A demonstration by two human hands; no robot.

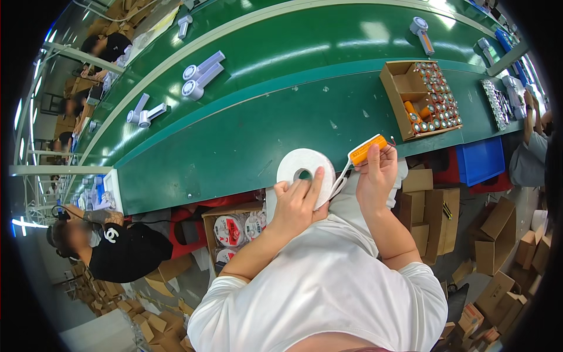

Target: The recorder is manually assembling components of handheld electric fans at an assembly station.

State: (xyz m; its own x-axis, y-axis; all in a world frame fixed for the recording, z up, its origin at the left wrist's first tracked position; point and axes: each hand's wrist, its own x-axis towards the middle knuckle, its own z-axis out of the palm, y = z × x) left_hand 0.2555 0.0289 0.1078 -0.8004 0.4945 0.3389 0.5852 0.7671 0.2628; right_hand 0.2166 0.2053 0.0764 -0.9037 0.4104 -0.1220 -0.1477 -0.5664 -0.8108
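Observation:
A wide white roll of tape (289,166) is gripped at the table's near edge by my left hand (295,210), whose fingers lie over its face near the core hole. My right hand (378,176) holds an orange cylindrical battery (368,149) up to the right of the roll, pinched between thumb and fingers. Thin wires (392,141) stick out at the battery's right end. From the roll a loose white strip (341,183) loops across to the battery, where white material lies along its upper left side.
On the green table (234,138), a cardboard box (399,108) holds several orange batteries at the right. Grey-white handheld fans (202,80) lie on the green conveyor (281,50) beyond. A blue bin (481,161) and open cartons (431,217) stand right. A co-worker (132,249) sits left.

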